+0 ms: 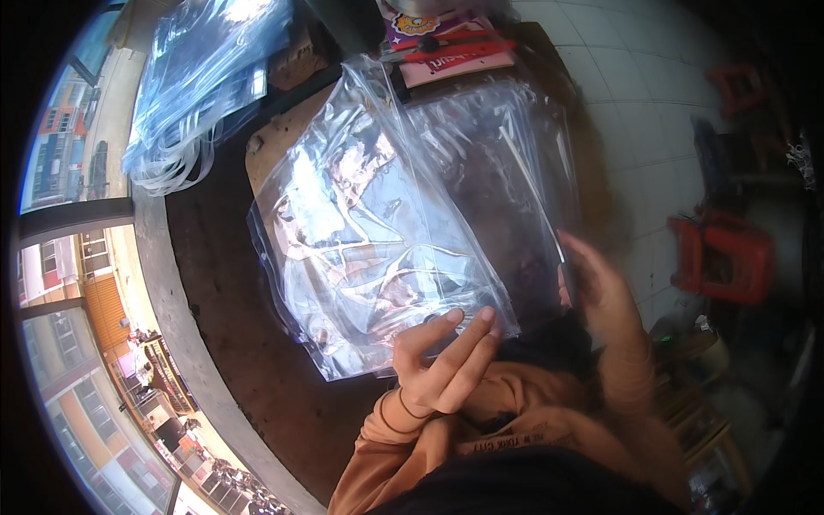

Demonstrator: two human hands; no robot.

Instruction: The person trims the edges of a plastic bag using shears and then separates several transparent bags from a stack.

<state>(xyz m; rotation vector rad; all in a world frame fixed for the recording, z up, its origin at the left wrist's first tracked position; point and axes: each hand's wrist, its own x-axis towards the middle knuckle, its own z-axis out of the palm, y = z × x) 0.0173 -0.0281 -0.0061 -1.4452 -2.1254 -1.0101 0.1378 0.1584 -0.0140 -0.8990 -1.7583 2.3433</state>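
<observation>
A clear plastic bag (343, 215), shiny and creased, lies slantwise on the work table in front of me. My left hand (446, 356) is at its near edge, fingertips on the film, pinching the edge; part of the grip is hidden behind the fingers. To the right lies a flat stack of clear plastic bags (481, 146), partly under the first bag. A thin white strip (530, 176) runs along its right side. My right hand (601, 279), slightly blurred, is beside the lower end of that strip, with fingers and thumb apart.
More clear bags with looped handles (202, 94) lie at the far left. Red-handled scissors (446, 47) rest on a pink packet (459, 70) at the back. Red plastic stools (725, 257) stand on the tiled floor (627, 146). A window ledge (180, 300) runs along the left.
</observation>
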